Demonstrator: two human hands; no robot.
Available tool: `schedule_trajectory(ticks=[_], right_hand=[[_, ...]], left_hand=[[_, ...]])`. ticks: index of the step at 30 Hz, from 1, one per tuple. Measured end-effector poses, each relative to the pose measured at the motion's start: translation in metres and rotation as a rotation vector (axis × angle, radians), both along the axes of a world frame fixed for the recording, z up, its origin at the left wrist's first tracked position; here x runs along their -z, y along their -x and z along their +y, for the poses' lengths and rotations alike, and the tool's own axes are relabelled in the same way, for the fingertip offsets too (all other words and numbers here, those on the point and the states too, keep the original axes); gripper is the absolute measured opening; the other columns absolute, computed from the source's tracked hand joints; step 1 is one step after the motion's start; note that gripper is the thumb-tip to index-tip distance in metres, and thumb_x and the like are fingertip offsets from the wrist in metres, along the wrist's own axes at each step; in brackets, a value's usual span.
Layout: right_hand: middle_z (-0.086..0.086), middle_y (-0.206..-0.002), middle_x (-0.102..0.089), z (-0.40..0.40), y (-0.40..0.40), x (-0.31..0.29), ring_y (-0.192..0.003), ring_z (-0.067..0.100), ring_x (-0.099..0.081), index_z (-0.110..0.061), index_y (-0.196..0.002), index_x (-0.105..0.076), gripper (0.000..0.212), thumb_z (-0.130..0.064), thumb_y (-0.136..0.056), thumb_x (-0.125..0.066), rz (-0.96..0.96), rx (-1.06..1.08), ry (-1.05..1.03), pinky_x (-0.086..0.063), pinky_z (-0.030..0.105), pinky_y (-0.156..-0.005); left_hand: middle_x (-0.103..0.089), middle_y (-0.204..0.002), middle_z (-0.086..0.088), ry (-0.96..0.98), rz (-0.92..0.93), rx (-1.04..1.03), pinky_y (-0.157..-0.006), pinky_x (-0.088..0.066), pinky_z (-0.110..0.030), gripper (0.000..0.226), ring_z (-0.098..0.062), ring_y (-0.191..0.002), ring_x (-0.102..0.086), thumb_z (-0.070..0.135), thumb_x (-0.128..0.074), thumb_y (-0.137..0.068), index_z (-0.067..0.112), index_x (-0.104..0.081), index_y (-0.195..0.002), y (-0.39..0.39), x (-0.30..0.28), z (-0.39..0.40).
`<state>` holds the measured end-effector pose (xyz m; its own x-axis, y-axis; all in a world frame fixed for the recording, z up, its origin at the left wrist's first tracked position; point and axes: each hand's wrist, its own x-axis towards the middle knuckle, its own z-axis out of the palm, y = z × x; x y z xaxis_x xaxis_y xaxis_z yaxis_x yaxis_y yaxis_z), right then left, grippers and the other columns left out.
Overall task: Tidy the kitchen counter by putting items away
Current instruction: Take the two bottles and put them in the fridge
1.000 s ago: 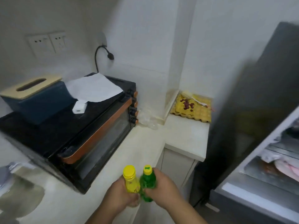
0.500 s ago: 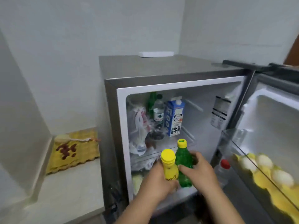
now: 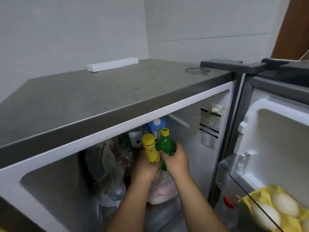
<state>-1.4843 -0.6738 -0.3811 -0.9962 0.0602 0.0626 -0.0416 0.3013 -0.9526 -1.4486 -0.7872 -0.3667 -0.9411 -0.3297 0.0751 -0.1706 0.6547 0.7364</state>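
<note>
left hand [image 3: 145,166]: gripping yellow bottle [image 3: 151,151]
right hand [image 3: 175,160]: gripping green bottle [image 3: 165,145], touching the yellow one
behind hands: milk carton [image 3: 154,127]

Yellow bottle [image 3: 151,152], green bottle [image 3: 165,146] (upright)

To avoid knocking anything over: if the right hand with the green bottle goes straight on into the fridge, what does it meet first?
Probably the blue carton, right behind the green bottle in the right hand; depth is unclear.

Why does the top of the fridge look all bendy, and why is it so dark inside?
In the head view, the wide-angle lens curves the fridge top; its overhang shades the inside, so the plastic bag looks murky; the yellow bottle and green bottle show clearly, while the eggs at the corner smear.
</note>
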Motion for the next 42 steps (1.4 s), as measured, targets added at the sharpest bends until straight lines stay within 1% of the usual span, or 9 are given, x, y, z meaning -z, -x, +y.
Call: schedule_trajectory(ticks=[4, 9, 13, 16, 20, 25, 29, 34, 42], right_hand=[[-0.010, -0.102, -0.065, -0.002, 0.007, 0.001, -0.095, 0.016, -0.060, -0.034, -0.129, -0.055, 0.050, -0.027, -0.083, -0.072, -0.021, -0.033, -0.001, -0.043, 0.029, -0.080], [-0.013, -0.105, -0.069, 0.004, -0.001, 0.001, -0.101, 0.016, -0.067, -0.039, -0.118, -0.053, 0.044, -0.018, -0.081, -0.065, -0.037, -0.115, 0.010, -0.053, 0.034, -0.085], [-0.002, -0.155, -0.042, 0.021, -0.035, -0.002, -0.140, 0.022, -0.044, -0.031, -0.158, -0.022, 0.087, -0.026, -0.084, -0.069, -0.106, -0.143, 0.012, -0.039, 0.037, -0.112], [0.004, -0.161, -0.032, 0.043, -0.083, -0.008, -0.141, 0.019, -0.039, -0.021, -0.160, -0.021, 0.080, -0.021, -0.093, -0.065, -0.114, -0.128, -0.056, -0.029, 0.018, -0.101], [-0.006, -0.139, -0.052, 0.075, -0.156, -0.005, -0.125, 0.010, -0.050, -0.021, -0.148, -0.043, 0.057, -0.018, -0.094, -0.061, -0.087, -0.201, -0.179, -0.036, 0.008, -0.089], [-0.007, -0.130, -0.063, 0.126, -0.252, 0.040, -0.119, 0.010, -0.059, -0.028, -0.133, -0.059, 0.056, -0.042, -0.079, -0.063, -0.302, -0.291, -0.309, -0.045, 0.029, -0.105], [-0.006, -0.111, -0.068, 0.179, -0.318, 0.054, -0.102, 0.006, -0.061, -0.024, -0.118, -0.067, 0.031, -0.032, -0.089, -0.063, -0.420, -0.387, -0.466, -0.046, 0.016, -0.085], [0.002, -0.117, -0.072, 0.243, -0.359, 0.057, -0.107, 0.015, -0.064, -0.019, -0.117, -0.069, 0.035, -0.035, -0.088, -0.061, -0.457, -0.384, -0.536, -0.050, 0.027, -0.093], [-0.002, -0.129, -0.065, 0.335, -0.412, 0.051, -0.108, 0.012, -0.061, -0.028, -0.127, -0.065, 0.051, -0.052, -0.083, -0.058, -0.525, -0.605, -0.641, -0.047, 0.024, -0.093]], left_hand=[[-0.069, -0.085, 0.004, -0.009, 0.022, 0.009, -0.073, -0.058, -0.034, 0.012, -0.016, -0.079, -0.068, 0.024, -0.060, -0.076, 0.024, -0.062, -0.088, 0.008, 0.002, -0.002], [-0.066, -0.116, -0.001, -0.002, 0.039, 0.028, -0.086, -0.053, -0.033, 0.032, -0.023, -0.104, -0.065, 0.026, -0.062, -0.085, 0.029, -0.055, -0.116, -0.006, 0.011, -0.001], [-0.062, -0.124, -0.005, 0.029, 0.140, -0.065, -0.088, -0.049, -0.032, 0.053, -0.026, -0.112, -0.061, 0.028, -0.066, -0.079, 0.023, -0.049, -0.129, -0.049, 0.026, 0.000], [-0.054, -0.139, -0.009, 0.028, 0.129, -0.091, -0.102, -0.044, -0.036, 0.061, -0.029, -0.126, -0.054, 0.020, -0.065, -0.082, 0.016, -0.047, -0.141, -0.096, 0.031, 0.009], [-0.062, -0.127, -0.002, -0.089, 0.016, -0.003, -0.099, -0.047, -0.033, 0.047, -0.022, -0.116, -0.060, 0.027, -0.055, -0.081, 0.022, -0.059, -0.127, -0.153, 0.053, 0.028], [-0.062, -0.117, 0.008, -0.161, -0.129, 0.106, -0.103, -0.045, -0.033, 0.032, -0.014, -0.114, -0.059, 0.019, -0.059, -0.088, 0.022, -0.064, -0.120, -0.227, 0.099, 0.086], [-0.071, -0.103, 0.005, -0.182, -0.199, 0.217, -0.094, -0.049, -0.028, 0.018, -0.018, -0.104, -0.066, 0.011, -0.060, -0.088, 0.023, -0.067, -0.099, -0.279, 0.126, 0.145], [-0.067, -0.126, 0.004, -0.157, -0.203, 0.254, -0.101, -0.043, -0.022, 0.033, -0.014, -0.117, -0.061, 0.015, -0.060, -0.091, 0.020, -0.065, -0.123, -0.304, 0.119, 0.208], [-0.064, -0.129, 0.008, -0.173, -0.177, 0.115, -0.093, -0.042, -0.022, 0.033, -0.007, -0.112, -0.058, 0.018, -0.059, -0.093, 0.027, -0.062, -0.125, -0.358, 0.111, 0.292]])
